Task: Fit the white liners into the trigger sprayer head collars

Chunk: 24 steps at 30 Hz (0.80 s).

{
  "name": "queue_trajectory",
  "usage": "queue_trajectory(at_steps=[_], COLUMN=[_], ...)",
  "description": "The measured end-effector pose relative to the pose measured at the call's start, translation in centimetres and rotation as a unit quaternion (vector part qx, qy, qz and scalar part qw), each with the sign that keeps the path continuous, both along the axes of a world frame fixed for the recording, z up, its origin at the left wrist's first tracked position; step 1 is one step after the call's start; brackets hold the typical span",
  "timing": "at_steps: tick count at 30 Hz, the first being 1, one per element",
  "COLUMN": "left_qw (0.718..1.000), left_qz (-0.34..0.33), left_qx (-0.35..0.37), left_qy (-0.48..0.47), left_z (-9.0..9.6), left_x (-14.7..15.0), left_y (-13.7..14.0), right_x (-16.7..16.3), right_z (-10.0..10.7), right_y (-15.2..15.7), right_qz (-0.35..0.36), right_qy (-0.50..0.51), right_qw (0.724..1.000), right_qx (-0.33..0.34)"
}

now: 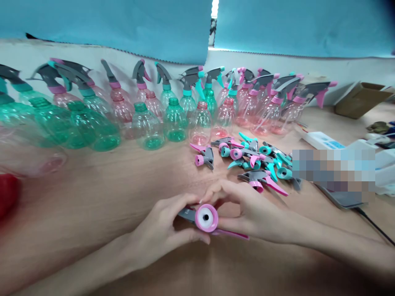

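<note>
Above the near part of the table, my two hands hold one grey and pink trigger spray head. Its round pink collar faces me, showing a white inner disc with a dark hole, and its pink trigger points to the right. My left hand is closed around the grey body. My right hand is bent around the collar's right side, thumb below and fingertips above it. Just beyond my right hand lies a loose pile of grey, pink and turquoise spray heads.
Open-necked green bottles and pink bottles stand ahead, with several bottles wearing spray heads behind them. At right are a brown box, a white power strip and a partly blurred dark device. Something red sits at far left.
</note>
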<state>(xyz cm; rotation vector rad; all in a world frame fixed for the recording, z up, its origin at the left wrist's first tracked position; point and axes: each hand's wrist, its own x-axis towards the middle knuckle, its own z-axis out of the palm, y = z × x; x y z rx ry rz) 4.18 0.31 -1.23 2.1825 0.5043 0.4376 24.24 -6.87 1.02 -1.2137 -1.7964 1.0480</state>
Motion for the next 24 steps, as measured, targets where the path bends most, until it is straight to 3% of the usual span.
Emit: queue_trajectory(at_steps=[3, 6, 9, 16, 24], left_qw=[0.998, 0.994, 0.985, 0.958, 0.948], left_qz=[0.045, 0.078, 0.101, 0.148, 0.136], left_qx=[-0.023, 0.035, 0.11, 0.232, 0.279], left_qy=[-0.03, -0.068, -0.091, -0.083, -0.065], left_z=[-0.1, -0.2, -0.5, -0.7, -0.6], left_x=[0.1, -0.2, -0.6, -0.9, -0.9], left_y=[0.2, 0.6, 1.2, 1.7, 1.2], right_x=[-0.1, 0.1, 0.3, -0.6, -0.4], right_z=[0.9, 2.5, 4.2, 4.5, 4.2], right_y=[0.7, 1.4, 1.8, 0.8, 0.2], right_qz=[-0.02, -0.025, -0.01, 0.003, 0.01], right_qy=[-0.057, -0.162, -0.192, -0.192, -0.181], right_qw=[0.998, 0.983, 0.976, 0.981, 0.983], right_qx=[0.022, 0.077, 0.101, 0.023, -0.012])
